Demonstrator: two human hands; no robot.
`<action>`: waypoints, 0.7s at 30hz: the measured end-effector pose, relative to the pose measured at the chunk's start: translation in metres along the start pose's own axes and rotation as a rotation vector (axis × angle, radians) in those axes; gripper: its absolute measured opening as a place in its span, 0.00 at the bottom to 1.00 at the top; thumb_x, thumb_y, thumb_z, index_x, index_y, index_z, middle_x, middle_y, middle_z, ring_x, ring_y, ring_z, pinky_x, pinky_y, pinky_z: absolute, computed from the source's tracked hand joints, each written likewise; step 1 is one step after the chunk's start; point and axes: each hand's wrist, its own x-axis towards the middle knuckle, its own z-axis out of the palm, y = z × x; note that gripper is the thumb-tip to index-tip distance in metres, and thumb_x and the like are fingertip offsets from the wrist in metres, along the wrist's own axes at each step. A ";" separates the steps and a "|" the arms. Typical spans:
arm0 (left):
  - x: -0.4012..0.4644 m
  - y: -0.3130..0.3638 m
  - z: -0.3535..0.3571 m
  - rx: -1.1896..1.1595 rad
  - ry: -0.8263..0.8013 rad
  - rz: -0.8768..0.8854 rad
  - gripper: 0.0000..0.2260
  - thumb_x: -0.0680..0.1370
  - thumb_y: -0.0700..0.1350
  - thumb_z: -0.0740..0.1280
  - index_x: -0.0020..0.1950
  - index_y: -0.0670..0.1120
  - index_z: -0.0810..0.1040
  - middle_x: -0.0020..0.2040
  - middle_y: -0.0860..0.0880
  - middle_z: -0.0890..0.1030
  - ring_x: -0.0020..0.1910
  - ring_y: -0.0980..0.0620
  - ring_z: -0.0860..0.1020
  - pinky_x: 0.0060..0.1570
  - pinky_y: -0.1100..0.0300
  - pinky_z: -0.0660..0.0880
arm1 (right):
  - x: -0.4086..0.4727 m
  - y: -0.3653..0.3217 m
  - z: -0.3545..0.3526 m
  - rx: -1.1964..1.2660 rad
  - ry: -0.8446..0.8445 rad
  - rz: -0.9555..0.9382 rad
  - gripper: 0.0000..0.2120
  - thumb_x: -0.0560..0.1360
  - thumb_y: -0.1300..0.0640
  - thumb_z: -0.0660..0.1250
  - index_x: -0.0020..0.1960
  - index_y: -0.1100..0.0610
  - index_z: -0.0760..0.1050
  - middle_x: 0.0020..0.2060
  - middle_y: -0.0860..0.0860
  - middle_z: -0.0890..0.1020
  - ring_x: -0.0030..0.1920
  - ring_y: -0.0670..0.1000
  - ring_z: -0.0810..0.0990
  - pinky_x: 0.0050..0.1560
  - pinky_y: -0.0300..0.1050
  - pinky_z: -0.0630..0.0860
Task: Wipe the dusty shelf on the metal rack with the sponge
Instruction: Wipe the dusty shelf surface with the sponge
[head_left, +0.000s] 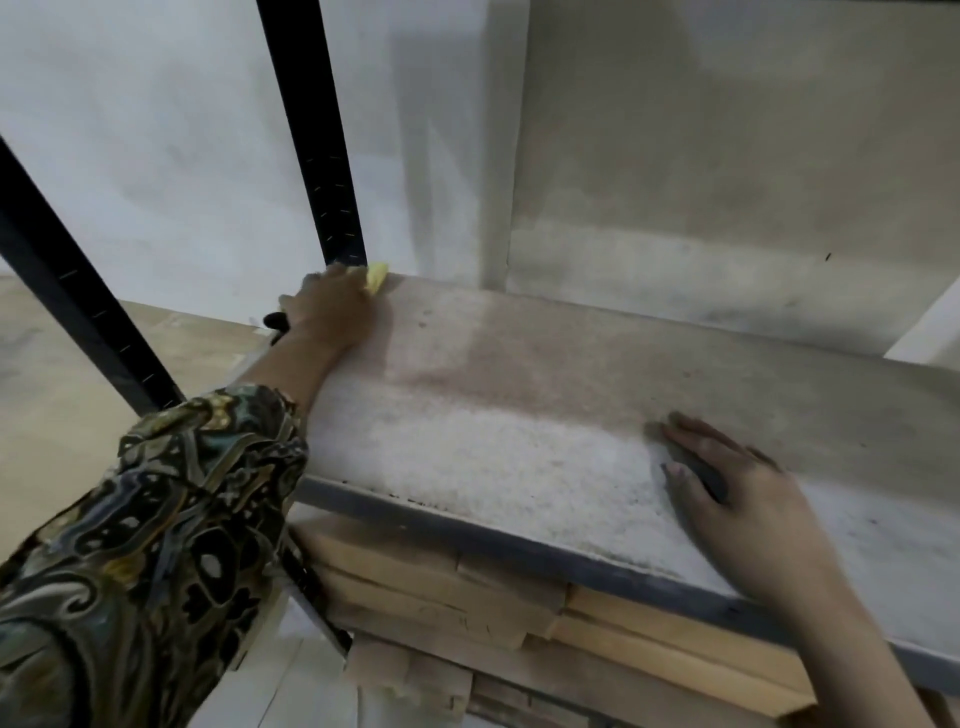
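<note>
A: Where is the sponge (376, 276) lying in this view?

B: It is showing as a yellow edge at the far left corner of the shelf (597, 374), a little left of the frame's centre, just beside the foot of the black upright (317, 135) of the metal rack. The left hand (332, 312) is pressing down over it, so most of it is hidden.

A: How is that grip sitting?

B: The fingers are curling over the sponge and holding it against the board; only the yellow end is peeking out past the fingertips. A patterned sleeve (171, 530) is covering the forearm at lower left.

A: And the other hand?

B: The right hand (737, 499), at lower right, is resting flat on the shelf near its front edge, fingers straight and spread, holding nothing.

A: What is the surface looking like?

B: A pale, grainy dust layer is covering the near part, while the far strip is looking browner. Stacked wooden boards (467, 597) are lying beneath the shelf.
</note>
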 end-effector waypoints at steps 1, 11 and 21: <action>-0.003 -0.006 -0.002 0.007 0.006 -0.024 0.18 0.79 0.46 0.53 0.68 0.53 0.66 0.68 0.45 0.68 0.65 0.39 0.66 0.60 0.39 0.62 | 0.000 0.000 0.000 0.002 0.002 -0.001 0.19 0.76 0.50 0.61 0.67 0.49 0.71 0.69 0.43 0.70 0.68 0.47 0.68 0.69 0.54 0.66; -0.099 -0.009 -0.042 -0.093 0.190 0.059 0.19 0.79 0.45 0.55 0.69 0.53 0.66 0.63 0.40 0.69 0.55 0.36 0.69 0.53 0.42 0.71 | 0.001 0.004 0.005 -0.013 0.022 -0.013 0.19 0.77 0.49 0.60 0.66 0.51 0.72 0.68 0.47 0.72 0.68 0.50 0.69 0.68 0.55 0.67; -0.188 0.040 -0.009 -0.044 0.026 0.390 0.21 0.79 0.53 0.58 0.71 0.65 0.59 0.75 0.55 0.57 0.73 0.45 0.56 0.66 0.37 0.53 | -0.003 0.001 0.001 -0.012 0.017 -0.054 0.20 0.76 0.47 0.57 0.66 0.50 0.72 0.68 0.47 0.72 0.66 0.51 0.72 0.67 0.52 0.68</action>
